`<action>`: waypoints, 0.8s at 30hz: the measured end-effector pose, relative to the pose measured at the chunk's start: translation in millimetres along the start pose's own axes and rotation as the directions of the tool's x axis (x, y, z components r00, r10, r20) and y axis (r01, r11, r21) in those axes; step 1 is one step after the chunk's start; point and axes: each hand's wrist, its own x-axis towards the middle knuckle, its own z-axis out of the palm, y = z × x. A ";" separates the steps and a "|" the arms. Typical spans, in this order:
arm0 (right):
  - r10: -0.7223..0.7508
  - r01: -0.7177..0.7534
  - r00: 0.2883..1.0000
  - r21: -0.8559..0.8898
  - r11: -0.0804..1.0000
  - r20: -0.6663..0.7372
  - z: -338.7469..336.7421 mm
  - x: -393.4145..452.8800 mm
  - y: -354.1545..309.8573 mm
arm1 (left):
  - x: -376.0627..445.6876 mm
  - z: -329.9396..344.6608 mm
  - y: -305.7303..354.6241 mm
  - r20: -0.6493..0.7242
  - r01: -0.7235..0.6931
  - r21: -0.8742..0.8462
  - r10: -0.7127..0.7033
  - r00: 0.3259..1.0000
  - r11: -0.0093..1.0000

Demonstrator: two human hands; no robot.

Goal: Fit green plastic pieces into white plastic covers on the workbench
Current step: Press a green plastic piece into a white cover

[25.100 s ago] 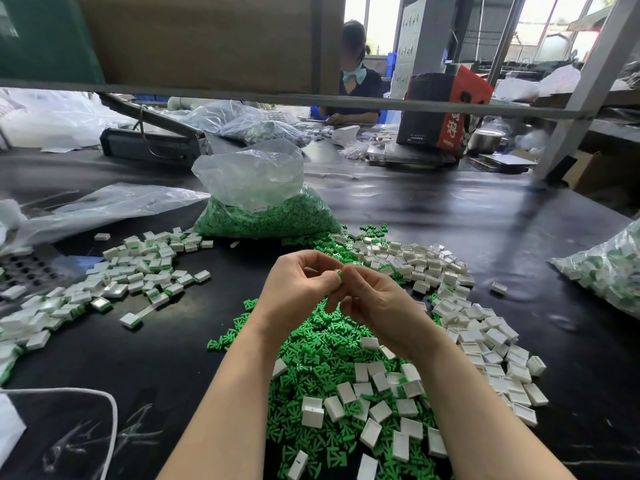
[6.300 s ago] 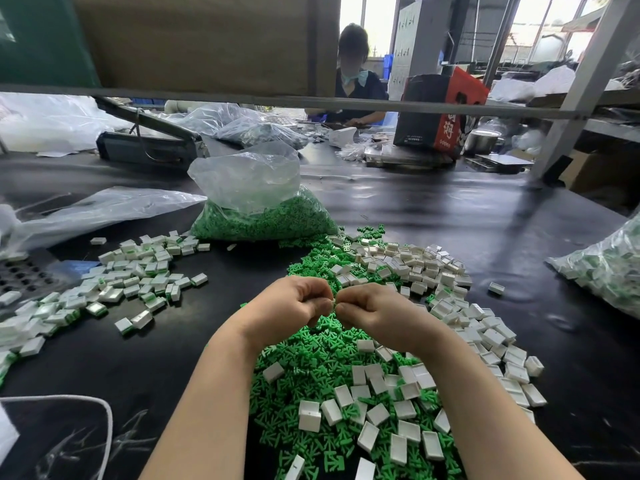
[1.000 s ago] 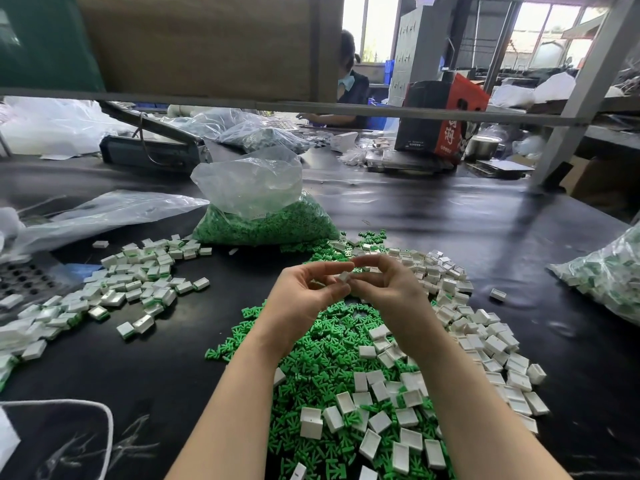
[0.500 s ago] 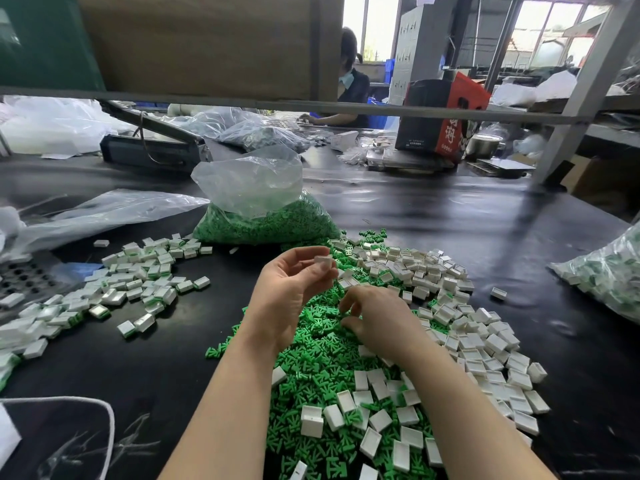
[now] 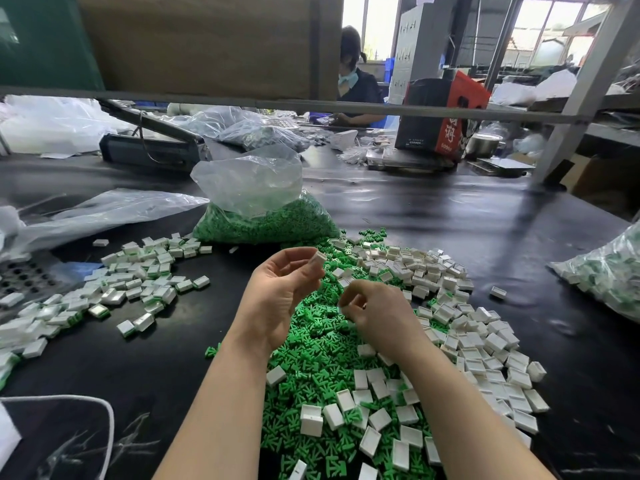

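A single white cover (image 5: pixel 317 262) is pinched at the fingertips of the left hand (image 5: pixel 280 292), which is raised palm-up above the workbench (image 5: pixel 433 216), fingers curled toward the thumb. The right hand (image 5: pixel 377 311) hangs lower, knuckles up, its fingers curled down over the loose green pieces (image 5: pixel 311 344); whether it grasps one cannot be told. Both bare forearms enter from the bottom edge.

The green pieces form one spread heap in front of the person, too many to count. Empty white covers (image 5: pixel 478 344) lie on and to the right of that heap, likewise too many to count. To the left, well apart from the heap, a second scatter holds covers showing green along an edge, the fitted covers (image 5: pixel 145 282).

Behind the heap stands one open clear bag of green pieces (image 5: pixel 263 216). One flat clear bag (image 5: pixel 104 211) lies at the left, and one bag of white-and-green parts (image 5: pixel 609 275) sits at the right edge. A white cord (image 5: pixel 104 414) loops at the lower left.

Farther back are a dark machine (image 5: pixel 149 147), a metal bowl (image 5: pixel 483 143), and one red-and-black box (image 5: pixel 440 119) bearing white characters too small to read with confidence. A second person (image 5: pixel 356 88) sits at the far side, partly hidden behind a brown board (image 5: pixel 207 43).
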 end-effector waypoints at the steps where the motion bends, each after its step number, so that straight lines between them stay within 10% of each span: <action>1: 0.027 -0.022 0.999 0.125 0.992 -0.038 -2.4 -0.1 -1.1 | -0.3 -0.1 0.4 -0.008 0.000 0.009 0.000 1.000 1.000; 7: 0.134 0.017 0.983 0.780 0.625 -0.129 -18.3 0.0 -10.4 | -1.8 0.7 1.8 -0.037 -0.014 0.139 0.019 0.999 0.990; 24: 0.066 0.153 0.971 0.810 0.566 -0.229 -19.1 0.2 -14.6 | -6.6 8.4 0.1 0.007 -0.044 0.277 0.044 0.999 0.960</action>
